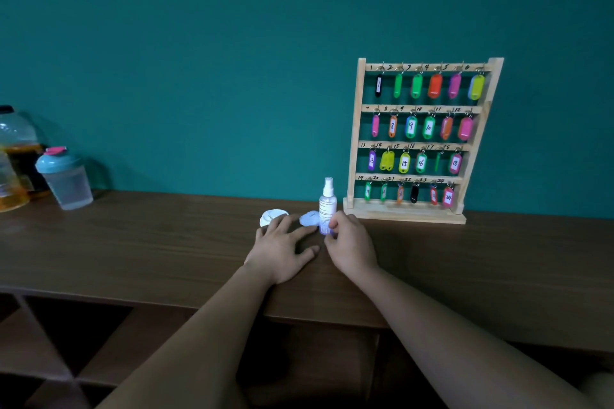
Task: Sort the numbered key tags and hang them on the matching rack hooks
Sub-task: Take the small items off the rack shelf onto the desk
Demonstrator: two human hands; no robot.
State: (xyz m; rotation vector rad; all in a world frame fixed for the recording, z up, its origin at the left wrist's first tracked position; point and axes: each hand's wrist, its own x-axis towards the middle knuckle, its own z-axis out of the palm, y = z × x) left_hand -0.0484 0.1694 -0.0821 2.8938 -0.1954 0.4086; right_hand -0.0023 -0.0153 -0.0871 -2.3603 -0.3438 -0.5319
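Note:
A wooden key rack (360, 143) stands at the back right of the table against the teal wall. Its four rows of numbered hooks carry coloured key tags (411, 127). Hook 6 holds a yellow tag over a blue one, and hook 14 holds two yellow tags. My left hand (282, 249) lies flat on the tabletop with its fingers spread. My right hand (349, 242) is beside it, its fingers curled round the purple-tinted foot of a small spray bottle (328, 201). I see no loose tag on the table.
A white round lid (270, 215) and a pale blue round piece (308, 218) lie just beyond my left fingertips. A lidded plastic cup (68, 181) and jars stand at the far left. The brown table (149, 242) ends in a front edge with open shelving below.

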